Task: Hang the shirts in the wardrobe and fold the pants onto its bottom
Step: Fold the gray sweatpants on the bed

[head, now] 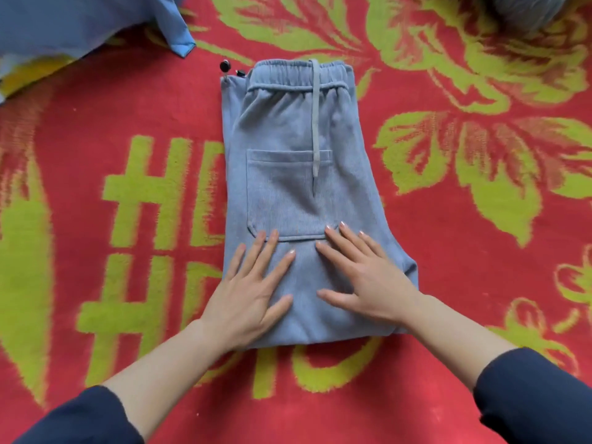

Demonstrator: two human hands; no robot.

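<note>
The folded grey-blue pants [288, 129] lie in the middle of the red and green blanket [464, 238], with the waistband toward the far edge. Both hands rest flat on the near half of the pants, palms down, fingers straight and spread, grasping nothing. The left hand [253, 290] and the right hand [371, 280] lie side by side, with the fingertips at the lower edge of the pocket [282, 193]. A blue garment [80, 24] lies at the far left corner.
</note>
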